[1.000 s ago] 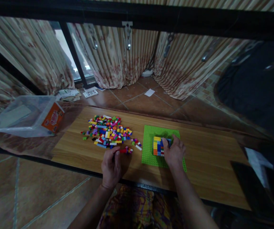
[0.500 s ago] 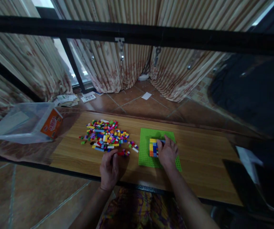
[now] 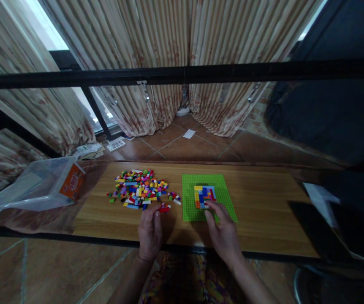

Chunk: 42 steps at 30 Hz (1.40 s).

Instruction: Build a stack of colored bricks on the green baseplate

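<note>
My right hand [image 3: 224,230] is at the near right edge of a block of toy building bricks [image 3: 203,196], thumb and fingers apart, its fingertips over the edge. The block is yellow, orange, blue, red and light blue, and sits on a green studded baseplate [image 3: 188,213]. At the near edge of the loose bricks, my left hand [image 3: 149,232] is closed, thumb against curled fingers. Whatever it may hold is hidden. Just right of its fingertips lies a red brick [image 3: 164,209] with small bricks beside it.
A heap of mixed loose bricks [image 3: 140,188] lies left of the baseplate on the wooden table [image 3: 264,211]. Farther left, a clear plastic tub [image 3: 47,177] with an orange label lies on its side. A black rail [image 3: 169,76] crosses beyond the table, before striped curtains.
My right hand has drawn back toward me from the top of the brick block, uncovering more of it. The left hand stays near the red brick. The view has tilted and shifted.
</note>
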### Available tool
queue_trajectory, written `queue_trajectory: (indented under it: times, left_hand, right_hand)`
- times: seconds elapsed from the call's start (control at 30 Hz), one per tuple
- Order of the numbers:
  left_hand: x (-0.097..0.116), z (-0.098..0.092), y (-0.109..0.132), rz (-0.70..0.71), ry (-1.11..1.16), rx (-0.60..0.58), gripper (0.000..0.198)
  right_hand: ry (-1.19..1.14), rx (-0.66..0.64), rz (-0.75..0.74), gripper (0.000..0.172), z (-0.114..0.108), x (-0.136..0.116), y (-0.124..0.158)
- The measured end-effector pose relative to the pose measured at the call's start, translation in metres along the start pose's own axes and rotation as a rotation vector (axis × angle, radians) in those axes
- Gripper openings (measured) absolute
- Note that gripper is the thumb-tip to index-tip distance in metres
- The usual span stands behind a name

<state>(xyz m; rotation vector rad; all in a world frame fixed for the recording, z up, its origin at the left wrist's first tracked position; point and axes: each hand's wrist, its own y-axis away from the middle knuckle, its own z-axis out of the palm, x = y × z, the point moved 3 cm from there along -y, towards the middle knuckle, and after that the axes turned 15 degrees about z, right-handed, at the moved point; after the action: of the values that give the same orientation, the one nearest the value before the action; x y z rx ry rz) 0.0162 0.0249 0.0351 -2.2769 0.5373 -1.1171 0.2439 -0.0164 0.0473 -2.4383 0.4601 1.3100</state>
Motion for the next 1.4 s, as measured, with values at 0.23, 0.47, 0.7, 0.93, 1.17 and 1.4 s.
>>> queue_trajectory:
  times: [0.23,0.47,0.7,0.93,1.17,1.4]
  left_hand:
    - [0.041,0.032,-0.003,-0.032,0.304,-0.238,0.029]
    - [0.053,0.057,-0.007,-0.125,0.427,-0.310,0.035]
    - [0.052,0.089,-0.019,-0.003,0.191,-0.356,0.039]
    - [0.050,0.106,-0.042,0.099,0.043,-0.403,0.044]
    - [0.043,0.118,-0.062,0.094,0.079,-0.388,0.036]
    - [0.035,0.146,-0.100,0.020,0.191,-0.641,0.030]
  right_hand:
    - [-0.005,-0.221,-0.077,0.029,0.017,-0.024,0.022]
    - [-0.006,-0.160,0.055,0.021,-0.001,-0.004,0.012]
    - [0.150,0.247,0.163,0.028,-0.017,0.017,-0.035]
    - [0.324,0.286,0.166,0.025,0.006,0.011,-0.049]
    - [0.330,0.222,0.067,0.022,0.013,0.014,-0.045]
    - [0.228,0.165,0.055,0.024,0.012,0.022,-0.046]
